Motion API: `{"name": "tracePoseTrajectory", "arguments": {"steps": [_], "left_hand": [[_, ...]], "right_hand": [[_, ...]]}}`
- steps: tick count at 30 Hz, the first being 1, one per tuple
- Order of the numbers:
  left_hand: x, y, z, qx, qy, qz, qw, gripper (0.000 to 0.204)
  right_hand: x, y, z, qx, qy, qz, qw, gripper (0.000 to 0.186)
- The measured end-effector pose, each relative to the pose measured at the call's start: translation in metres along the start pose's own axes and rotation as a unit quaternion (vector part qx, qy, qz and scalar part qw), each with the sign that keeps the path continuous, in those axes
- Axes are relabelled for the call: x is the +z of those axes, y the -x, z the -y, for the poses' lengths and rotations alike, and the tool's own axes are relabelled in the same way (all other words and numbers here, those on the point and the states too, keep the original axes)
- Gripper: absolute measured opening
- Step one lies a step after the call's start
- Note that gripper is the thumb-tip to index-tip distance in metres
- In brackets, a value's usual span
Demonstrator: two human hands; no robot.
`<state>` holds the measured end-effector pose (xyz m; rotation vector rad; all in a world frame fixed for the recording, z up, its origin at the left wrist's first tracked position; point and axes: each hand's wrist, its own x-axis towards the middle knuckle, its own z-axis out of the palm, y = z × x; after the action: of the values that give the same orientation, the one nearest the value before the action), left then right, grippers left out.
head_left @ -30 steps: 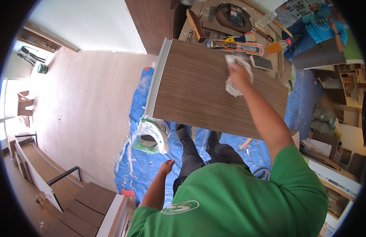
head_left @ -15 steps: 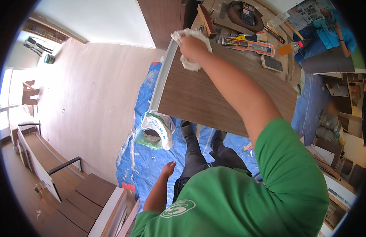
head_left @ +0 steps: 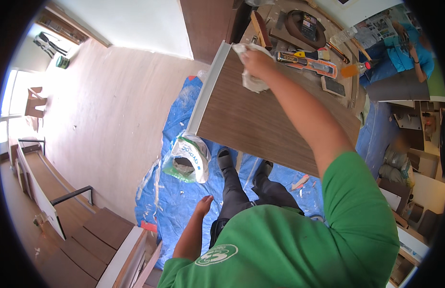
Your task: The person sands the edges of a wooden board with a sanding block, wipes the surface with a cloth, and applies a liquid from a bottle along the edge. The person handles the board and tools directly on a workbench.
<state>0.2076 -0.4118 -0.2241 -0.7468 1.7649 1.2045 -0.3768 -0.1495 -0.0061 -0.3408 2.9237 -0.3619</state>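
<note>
Nearest to the camera, the person's left hand (head_left: pixel 204 205) hangs beside the dark trouser leg, above the blue plastic sheet (head_left: pixel 184 201) that covers the floor. Its fingers are loosely straight and close together, and it holds nothing. A little farther on this sheet, just beside the near left corner of the surface, lies a white and green plastic bag (head_left: pixel 190 157) with its mouth open.

The surface is a rectangular brown wood-grain board (head_left: pixel 261 122) with a pale white strip along its left edge. It lies flat above the person's dark shoes.

At the far left corner of the surface, the right hand (head_left: pixel 255 61) is stretched forward on a long bare arm. The hand is closed on a crumpled white cloth (head_left: pixel 251 77) and presses it down on the board, close to the white edge strip. Part of the cloth shows before the fingers and part hangs under the palm.

Beyond the far edge of the surface, a long yellow and black tool (head_left: pixel 306 61) lies among other tools on the floor, and an orange bottle (head_left: pixel 353 70) lies near it, more to the right.
</note>
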Motion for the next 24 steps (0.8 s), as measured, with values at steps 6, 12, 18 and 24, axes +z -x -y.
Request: {"name": "tracePoseTrajectory", "arguments": {"steps": [6,12,18,24], "left_hand": [[0.008,0.007,0.007,-0.002,0.030,0.006,1.000,0.061],[0.001,0.020,0.042,-0.067,-0.007,0.007,0.998,0.063],[-0.033,-0.003,0.018,-0.004,-0.132,0.026,0.991,0.062],[-0.051,-0.043,-0.031,0.035,-0.057,0.012,0.998,0.060]], "right_hand": [[-0.007,0.010,-0.036,0.028,0.014,-0.026,0.999,0.036],[0.037,0.102,0.085,-0.119,-0.053,0.030,0.991,0.046],[0.052,0.197,0.101,-0.109,-0.150,0.032,0.982,0.049],[0.012,0.212,-0.120,0.178,-0.101,-0.144,0.968,0.026]]}}
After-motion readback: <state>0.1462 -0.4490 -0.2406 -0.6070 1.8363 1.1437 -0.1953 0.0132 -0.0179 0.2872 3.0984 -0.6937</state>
